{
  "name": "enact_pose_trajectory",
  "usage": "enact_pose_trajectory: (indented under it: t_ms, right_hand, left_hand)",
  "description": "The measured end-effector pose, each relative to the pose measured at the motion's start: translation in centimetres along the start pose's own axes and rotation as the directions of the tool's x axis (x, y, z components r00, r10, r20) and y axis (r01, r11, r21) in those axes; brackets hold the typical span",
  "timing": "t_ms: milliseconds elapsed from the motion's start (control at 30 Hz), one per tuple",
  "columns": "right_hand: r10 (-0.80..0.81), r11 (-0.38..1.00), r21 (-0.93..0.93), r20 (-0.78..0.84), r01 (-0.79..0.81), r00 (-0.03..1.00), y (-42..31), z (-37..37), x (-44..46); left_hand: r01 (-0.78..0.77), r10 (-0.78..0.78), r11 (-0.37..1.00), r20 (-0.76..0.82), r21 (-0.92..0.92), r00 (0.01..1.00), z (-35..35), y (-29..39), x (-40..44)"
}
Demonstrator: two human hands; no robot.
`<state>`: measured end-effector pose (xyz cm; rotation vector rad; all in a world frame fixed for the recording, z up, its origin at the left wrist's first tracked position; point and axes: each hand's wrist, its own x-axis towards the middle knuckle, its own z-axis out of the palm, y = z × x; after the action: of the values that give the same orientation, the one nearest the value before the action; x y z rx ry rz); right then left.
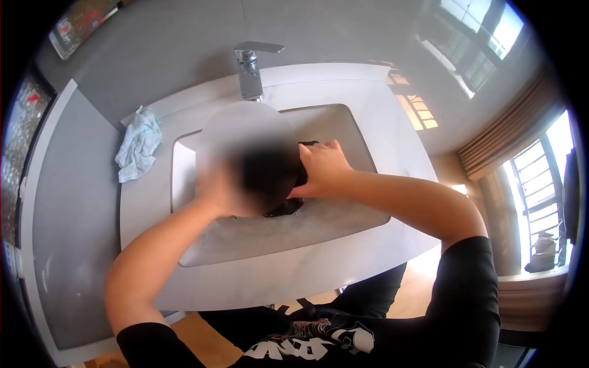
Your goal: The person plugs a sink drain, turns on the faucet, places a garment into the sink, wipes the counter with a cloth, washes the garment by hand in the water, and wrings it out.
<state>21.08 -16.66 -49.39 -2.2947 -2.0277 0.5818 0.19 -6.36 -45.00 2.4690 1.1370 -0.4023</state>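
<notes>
In the head view both arms reach into a rectangular sink (350,211) with cloudy water in it. My right hand (325,167) is closed on a dark item, its thumb and fingers at the item's right side. Dark, uneven edges of that item (287,208) show low in the sink and above my fingers; its kind cannot be made out. A round blurred patch covers its middle. My left hand (216,191) is at the left of the dark item, its fingers lost in the blur, so their grip is hidden.
A chrome faucet (250,76) stands behind the sink. On the left of the white countertop (245,282) lies a crumpled pale blue cloth (140,144). A grey panel (76,202) borders the counter on the left. To the right are a window (540,184) and a brown curtain (509,132).
</notes>
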Motion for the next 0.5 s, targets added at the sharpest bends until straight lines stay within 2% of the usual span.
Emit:
enact_pose_trajectory:
  t_ms: [100, 133, 167, 200, 233, 267, 333, 367, 400, 500]
  right_hand:
    - [0.075, 0.98, -0.166, -0.222, -0.113, 0.972, -0.6, 2.5, 2.3]
    - [0.058, 0.97, -0.221, -0.201, -0.103, 0.978, -0.6, 2.8, 3.0]
    - [0.071, 0.952, -0.282, -0.175, -0.119, 0.982, -0.5, 3.0, 3.5]
    - [0.08, 0.931, -0.343, -0.142, -0.125, 0.987, -0.6, 3.2, 3.9]
    - [0.085, 0.909, -0.4, -0.109, -0.122, 0.99, -0.8, 3.7, 4.5]
    - [0.055, 0.9, -0.422, -0.14, -0.11, 0.989, -0.5, 5.0, 5.4]
    - [-0.014, 0.936, -0.353, -0.049, -0.005, 0.999, 0.4, 4.9, 6.0]
    - [-0.048, 0.948, -0.315, -0.013, 0.041, 0.999, 0.8, 4.7, 6.3]
    - [-0.085, 0.954, -0.293, -0.062, 0.063, 0.994, 1.0, 4.8, 6.6]
    - [-0.114, 0.949, -0.294, 0.006, 0.111, 0.993, 1.9, 4.6, 8.7]
  left_hand:
    - [0.014, 0.035, 0.952, -0.155, 0.307, 0.987, 3.5, -2.6, 4.1]
    - [-0.017, 0.043, 0.96, -0.086, 0.28, 0.995, 3.1, -2.7, 5.2]
    - [-0.185, 0.301, 0.917, -0.31, 0.353, 0.902, 5.2, -4.2, 7.3]
    - [-0.31, 0.523, 0.836, -0.485, 0.454, 0.7, 9.2, -6.7, 10.5]
    - [-0.354, 0.456, 0.871, -0.291, 0.341, 0.841, 8.6, -6.2, 9.9]
    - [-0.338, 0.373, 0.905, -0.099, 0.256, 0.923, 7.4, -4.8, 9.1]
    - [-0.326, 0.321, 0.926, 0.058, 0.19, 0.945, 6.4, -4.1, 9.1]
    - [-0.342, 0.339, 0.923, 0.043, 0.175, 0.94, 6.2, -4.2, 9.5]
    - [-0.357, 0.357, 0.92, 0.028, 0.16, 0.934, 5.9, -4.3, 10.0]
    - [-0.331, 0.346, 0.92, -0.041, 0.209, 0.937, 6.4, -4.6, 12.1]
